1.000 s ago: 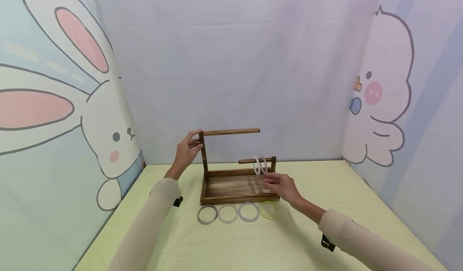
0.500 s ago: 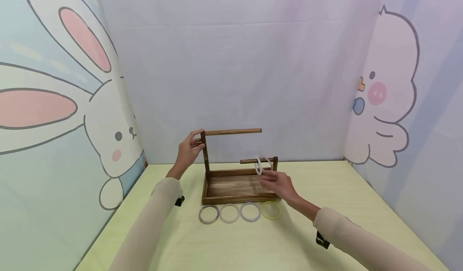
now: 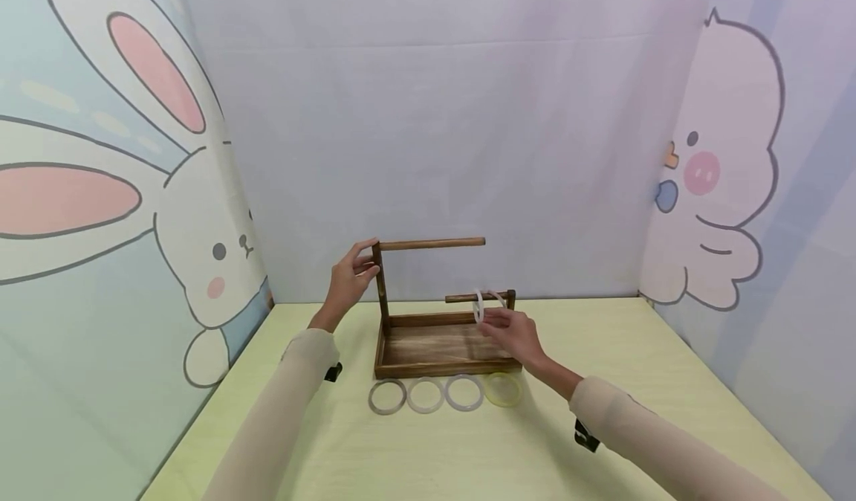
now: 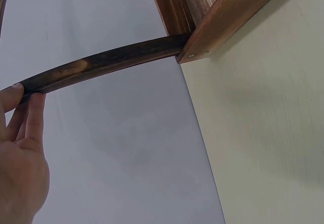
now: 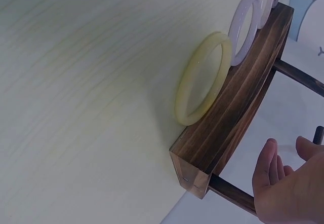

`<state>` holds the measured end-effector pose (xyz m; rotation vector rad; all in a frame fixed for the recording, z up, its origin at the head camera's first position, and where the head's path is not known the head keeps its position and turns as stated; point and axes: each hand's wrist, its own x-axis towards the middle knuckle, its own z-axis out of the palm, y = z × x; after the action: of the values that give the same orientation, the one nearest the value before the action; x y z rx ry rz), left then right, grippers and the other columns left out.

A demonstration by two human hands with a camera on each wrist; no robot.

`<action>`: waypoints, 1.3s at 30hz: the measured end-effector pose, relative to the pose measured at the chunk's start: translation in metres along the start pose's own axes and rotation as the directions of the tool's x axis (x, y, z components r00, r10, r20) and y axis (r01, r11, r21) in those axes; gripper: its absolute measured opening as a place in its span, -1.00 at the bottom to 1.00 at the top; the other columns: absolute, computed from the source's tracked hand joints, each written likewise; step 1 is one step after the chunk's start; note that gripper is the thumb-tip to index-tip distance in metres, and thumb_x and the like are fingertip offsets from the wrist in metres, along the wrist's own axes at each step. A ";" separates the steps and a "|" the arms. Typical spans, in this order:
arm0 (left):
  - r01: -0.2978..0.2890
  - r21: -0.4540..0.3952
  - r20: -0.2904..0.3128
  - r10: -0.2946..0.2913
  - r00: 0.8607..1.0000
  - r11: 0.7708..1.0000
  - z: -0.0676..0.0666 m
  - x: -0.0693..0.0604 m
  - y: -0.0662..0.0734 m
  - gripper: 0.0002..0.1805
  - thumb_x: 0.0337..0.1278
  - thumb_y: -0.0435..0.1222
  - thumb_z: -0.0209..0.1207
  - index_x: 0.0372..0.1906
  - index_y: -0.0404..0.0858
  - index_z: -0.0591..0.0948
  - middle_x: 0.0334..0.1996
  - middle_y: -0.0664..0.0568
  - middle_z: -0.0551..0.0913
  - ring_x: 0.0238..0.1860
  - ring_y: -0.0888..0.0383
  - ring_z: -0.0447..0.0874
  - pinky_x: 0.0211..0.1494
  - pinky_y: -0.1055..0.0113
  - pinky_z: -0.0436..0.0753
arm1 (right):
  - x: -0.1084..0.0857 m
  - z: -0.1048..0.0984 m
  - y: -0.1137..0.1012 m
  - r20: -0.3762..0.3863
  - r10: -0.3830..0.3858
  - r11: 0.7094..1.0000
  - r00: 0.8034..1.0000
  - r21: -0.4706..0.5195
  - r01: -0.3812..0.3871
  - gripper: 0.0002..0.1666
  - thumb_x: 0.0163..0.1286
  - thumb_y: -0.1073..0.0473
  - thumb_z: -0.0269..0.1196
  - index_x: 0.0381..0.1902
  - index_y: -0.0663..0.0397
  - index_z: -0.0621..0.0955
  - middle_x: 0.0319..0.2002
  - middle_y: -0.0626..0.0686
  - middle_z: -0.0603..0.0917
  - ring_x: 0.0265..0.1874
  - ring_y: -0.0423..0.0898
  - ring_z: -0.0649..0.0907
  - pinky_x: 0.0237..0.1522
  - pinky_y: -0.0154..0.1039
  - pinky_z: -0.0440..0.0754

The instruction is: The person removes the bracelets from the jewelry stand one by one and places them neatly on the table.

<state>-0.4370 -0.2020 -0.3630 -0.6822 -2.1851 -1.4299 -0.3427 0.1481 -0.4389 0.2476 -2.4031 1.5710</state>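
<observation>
My left hand (image 3: 348,279) grips the top of the tall post (image 4: 101,67) of a brown wooden rack (image 3: 428,369), thumb and fingers on either side. On the rack's short lower rod (image 3: 460,298) hang two pale bangles. The fingertips of my right hand (image 3: 515,334) are at the near white bangle (image 3: 478,308) and seem to touch it. Behind it the other bangle (image 3: 498,297) hangs tilted near the short post. The right wrist view shows this hand (image 5: 291,181) with fingers fairly straight and a gap before the thumb; the hung bangles are out of that view.
In front of the tray lies a row of bangles: greyish brown (image 3: 387,397), pale white (image 3: 425,395), lavender white (image 3: 464,392) and yellow (image 3: 503,389). The long upper rod (image 3: 435,244) juts above the tray. A cloth wall (image 3: 428,152) stands behind the table (image 3: 414,456).
My right hand has moved slightly up and left to the hanging bangles. The two bangles have come further apart, the back one tilting right. The left hand keeps its grip on the post.
</observation>
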 end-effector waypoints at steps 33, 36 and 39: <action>0.004 0.011 0.001 -0.004 1.000 1.000 0.001 0.000 -0.005 -0.36 0.33 -0.53 0.28 0.46 -0.12 0.50 0.10 -0.33 0.71 0.14 -0.18 0.73 0.19 0.01 0.71 | 0.002 0.019 -0.001 0.009 -0.012 0.996 1.000 0.089 0.011 -0.73 0.50 0.40 0.27 0.10 0.43 0.66 -0.24 0.37 0.79 -0.34 0.18 0.83 -0.25 0.11 0.82; 0.012 0.017 0.003 -0.012 1.000 1.000 0.002 0.000 -0.005 -0.36 0.34 -0.52 0.28 0.45 -0.06 0.52 0.10 -0.31 0.72 0.14 -0.15 0.74 0.20 0.04 0.71 | 0.003 0.021 0.000 0.003 -0.012 0.996 1.000 0.091 0.012 -0.73 0.48 0.41 0.28 0.09 0.42 0.67 -0.28 0.29 0.81 -0.39 0.10 0.83 -0.26 0.11 0.81; 0.009 0.016 -0.001 -0.009 1.000 1.000 0.002 0.001 -0.005 -0.36 0.33 -0.52 0.29 0.44 -0.03 0.52 0.09 -0.30 0.72 0.14 -0.15 0.74 0.20 0.05 0.71 | 0.004 0.023 0.000 0.005 -0.013 0.995 1.000 0.098 0.012 -0.73 0.48 0.41 0.29 0.08 0.42 0.67 -0.27 0.31 0.80 -0.36 0.19 0.83 -0.26 0.13 0.80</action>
<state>-0.4410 -0.2019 -0.3674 -0.6669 -2.1993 -1.4161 -0.3497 0.1269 -0.4464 0.2858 -2.3274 1.6869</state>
